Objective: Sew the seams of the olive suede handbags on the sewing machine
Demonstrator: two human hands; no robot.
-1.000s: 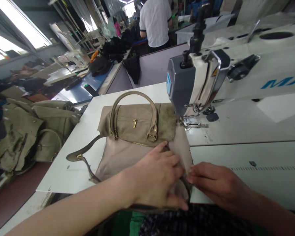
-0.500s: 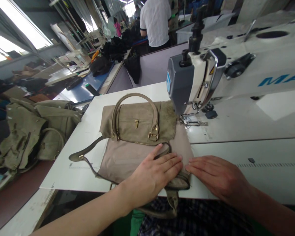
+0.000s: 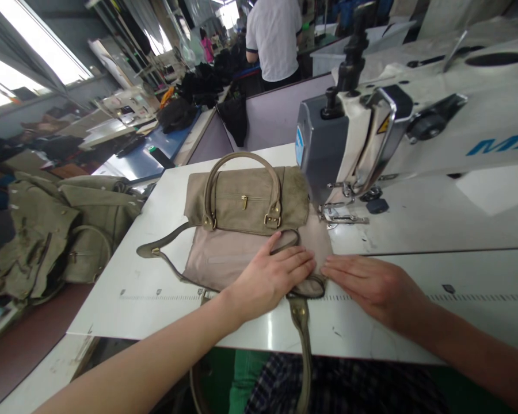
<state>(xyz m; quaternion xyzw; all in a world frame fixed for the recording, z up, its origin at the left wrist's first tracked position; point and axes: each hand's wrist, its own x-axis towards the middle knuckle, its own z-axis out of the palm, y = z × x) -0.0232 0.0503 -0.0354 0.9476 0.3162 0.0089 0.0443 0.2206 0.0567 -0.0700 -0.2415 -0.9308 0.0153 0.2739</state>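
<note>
A taupe handbag (image 3: 246,201) with two looped handles and brass fittings lies on the white sewing table (image 3: 164,190), its pale lining panel (image 3: 224,256) turned toward me. My left hand (image 3: 271,273) lies flat on the lining, fingers stretched out. My right hand (image 3: 369,284) rests flat beside it at the panel's right edge, fingertips touching the fabric. A strap (image 3: 300,339) hangs off the table's front edge. The sewing machine head (image 3: 349,144) stands just right of the bag, its presser foot (image 3: 341,217) at the bag's right edge.
A heap of similar olive bags (image 3: 56,230) lies to the left below the table. A person in a white shirt (image 3: 274,37) stands at the back. Dark bags and other benches fill the far aisle. The machine's arm spans the right side.
Both hands have slid the bag away from me, further onto the table, toward the machine. The fingers have flattened out. More of the strap now shows over the front edge.
</note>
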